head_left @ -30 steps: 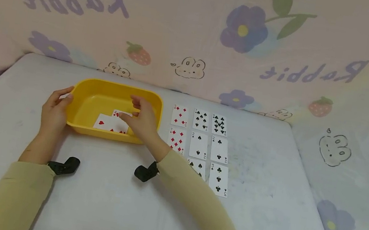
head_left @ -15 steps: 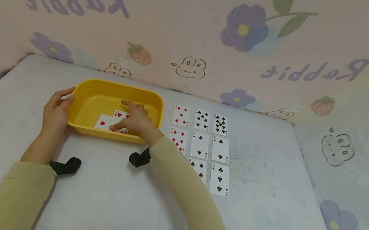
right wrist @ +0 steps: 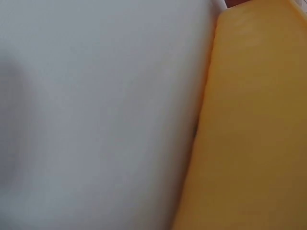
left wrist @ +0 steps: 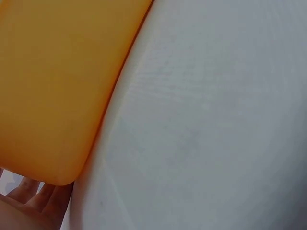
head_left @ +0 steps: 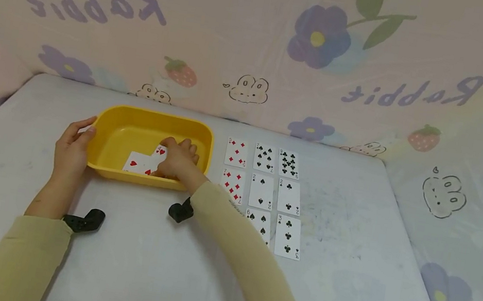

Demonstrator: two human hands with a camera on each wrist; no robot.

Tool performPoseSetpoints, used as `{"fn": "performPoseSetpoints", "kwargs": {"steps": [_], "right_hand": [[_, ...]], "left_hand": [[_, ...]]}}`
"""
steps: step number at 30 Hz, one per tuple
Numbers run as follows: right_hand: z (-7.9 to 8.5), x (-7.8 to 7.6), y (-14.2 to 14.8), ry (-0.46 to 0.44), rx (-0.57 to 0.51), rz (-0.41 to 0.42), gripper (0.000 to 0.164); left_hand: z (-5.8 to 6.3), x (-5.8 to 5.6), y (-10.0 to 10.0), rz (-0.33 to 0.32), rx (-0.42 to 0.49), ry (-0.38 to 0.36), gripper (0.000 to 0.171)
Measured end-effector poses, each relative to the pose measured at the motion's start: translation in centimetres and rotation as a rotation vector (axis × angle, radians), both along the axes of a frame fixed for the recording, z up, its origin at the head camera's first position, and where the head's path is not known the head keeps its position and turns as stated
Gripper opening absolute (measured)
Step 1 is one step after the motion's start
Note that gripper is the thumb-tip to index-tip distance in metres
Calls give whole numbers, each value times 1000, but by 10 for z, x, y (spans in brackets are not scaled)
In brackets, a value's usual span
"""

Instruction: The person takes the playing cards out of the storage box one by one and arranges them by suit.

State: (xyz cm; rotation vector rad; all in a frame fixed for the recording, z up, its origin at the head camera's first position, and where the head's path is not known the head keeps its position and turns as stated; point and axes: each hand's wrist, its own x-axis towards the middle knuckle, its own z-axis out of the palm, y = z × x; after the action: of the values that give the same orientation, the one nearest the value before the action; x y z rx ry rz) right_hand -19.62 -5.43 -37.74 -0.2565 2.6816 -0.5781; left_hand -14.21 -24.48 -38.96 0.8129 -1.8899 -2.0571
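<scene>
A yellow plastic tub [head_left: 131, 136] stands on the table; its outer wall [left wrist: 57, 86] fills much of the left wrist view. My left hand [head_left: 72, 148] holds the tub's left end, thumb at the rim and fingers along the outside. Inside the tub, my right hand [head_left: 179, 159] pinches a four of hearts [head_left: 159, 152] between thumb and index finger, covering most of it. Another hearts card [head_left: 133, 161] lies beside it, partly overlapped. In the right wrist view only the tub's side [right wrist: 254, 120] and the table show, with that hand out of sight.
Right of the tub, playing cards lie face up in three columns: diamonds [head_left: 236, 153], spades [head_left: 261, 192] and clubs [head_left: 289, 197]. My right sleeve [head_left: 248, 261] passes over the lower left of them. A printed cloth [head_left: 221, 38] hangs behind the white table [head_left: 342, 290].
My right hand has reached lower into the tub and closed on the four of hearts, which has shifted slightly right. My left hand stays at the tub's left end.
</scene>
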Motion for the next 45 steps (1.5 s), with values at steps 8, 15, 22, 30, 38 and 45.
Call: {"fn": "performPoseSetpoints", "kwargs": {"steps": [8, 15, 22, 30, 38, 45], "right_hand": [[3, 3, 1, 6, -126, -71, 66], [1, -2, 3, -11, -332, -112, 60], [5, -5, 6, 168, -455, -131, 50], [7, -2, 12, 230, -683, -181, 41], [9, 0, 20, 298, -1005, -146, 39], [23, 4, 46, 380, -1107, -212, 37]], "left_hand": [[0, 0, -1, -1, 13, 4, 32], [1, 2, -1, -6, -18, -4, 32], [2, 0, -2, -21, -73, -28, 34], [-1, 1, -4, -31, -76, -37, 34], [-2, -2, -1, -12, -44, -36, 34], [-4, 0, -3, -22, -1, -8, 34]]}}
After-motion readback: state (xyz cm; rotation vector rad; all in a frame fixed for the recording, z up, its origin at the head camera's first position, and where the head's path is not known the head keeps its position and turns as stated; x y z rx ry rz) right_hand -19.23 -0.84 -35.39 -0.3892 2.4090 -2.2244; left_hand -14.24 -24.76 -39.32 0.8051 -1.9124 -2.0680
